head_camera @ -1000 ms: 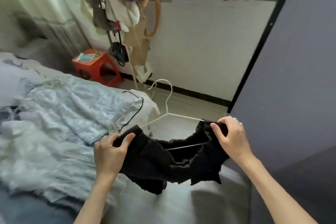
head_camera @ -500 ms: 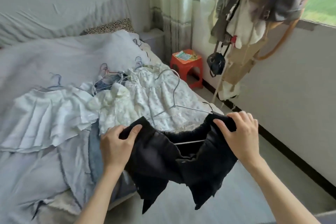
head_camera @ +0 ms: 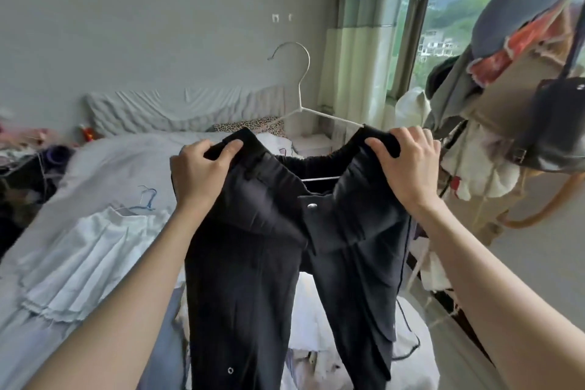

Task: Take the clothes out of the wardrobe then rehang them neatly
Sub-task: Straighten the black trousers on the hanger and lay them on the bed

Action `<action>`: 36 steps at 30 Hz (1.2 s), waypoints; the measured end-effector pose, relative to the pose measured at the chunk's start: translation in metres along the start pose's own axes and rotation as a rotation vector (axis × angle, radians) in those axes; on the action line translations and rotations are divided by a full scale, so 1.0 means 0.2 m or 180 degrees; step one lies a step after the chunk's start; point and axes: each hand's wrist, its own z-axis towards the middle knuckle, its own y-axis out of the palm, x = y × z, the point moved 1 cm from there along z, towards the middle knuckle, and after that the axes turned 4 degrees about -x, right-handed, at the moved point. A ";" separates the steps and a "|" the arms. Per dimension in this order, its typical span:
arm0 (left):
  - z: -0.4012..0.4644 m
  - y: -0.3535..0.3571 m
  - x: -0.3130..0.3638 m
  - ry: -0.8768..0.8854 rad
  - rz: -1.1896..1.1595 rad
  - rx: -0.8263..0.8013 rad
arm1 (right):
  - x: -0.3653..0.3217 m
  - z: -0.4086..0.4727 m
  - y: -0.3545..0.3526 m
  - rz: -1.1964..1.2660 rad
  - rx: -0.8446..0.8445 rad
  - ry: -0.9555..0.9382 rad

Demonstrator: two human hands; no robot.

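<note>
A pair of black trousers (head_camera: 272, 263) hangs full length in front of me over the bed, its waistband stretched over a white wire hanger (head_camera: 300, 98) whose hook points up. My left hand (head_camera: 202, 174) grips the waistband's left end with the thumb on top. At the right end, my right hand (head_camera: 405, 168) grips the waistband over the hanger's shoulder. A white pleated skirt (head_camera: 82, 256) on a blue hanger (head_camera: 147, 199) lies on the bed to the left.
The bed (head_camera: 120, 168) with grey covers spreads behind and to the left, strewn with clothes. A coat stand (head_camera: 512, 98) loaded with bags and garments stands at the right by the window (head_camera: 456, 9). Curtains (head_camera: 357, 35) hang behind the hanger.
Both hands have raised the hanger and trousers, so the bunched cloth now hangs straight down. My view has swung left and up toward the bed's head.
</note>
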 end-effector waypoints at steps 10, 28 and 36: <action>0.71 0.37 -0.26 0.0075 0.0013 0.0057 | 0.07 0.59 0.65 0.0060 0.0024 -0.0223; 0.79 1.73 -1.89 -0.0959 0.1467 -0.2497 | 0.88 0.18 2.55 -0.0318 -0.2997 0.0457; 0.80 2.21 -2.40 -0.0986 0.2036 -0.2704 | 1.13 0.04 3.25 -0.0401 -0.3277 0.0418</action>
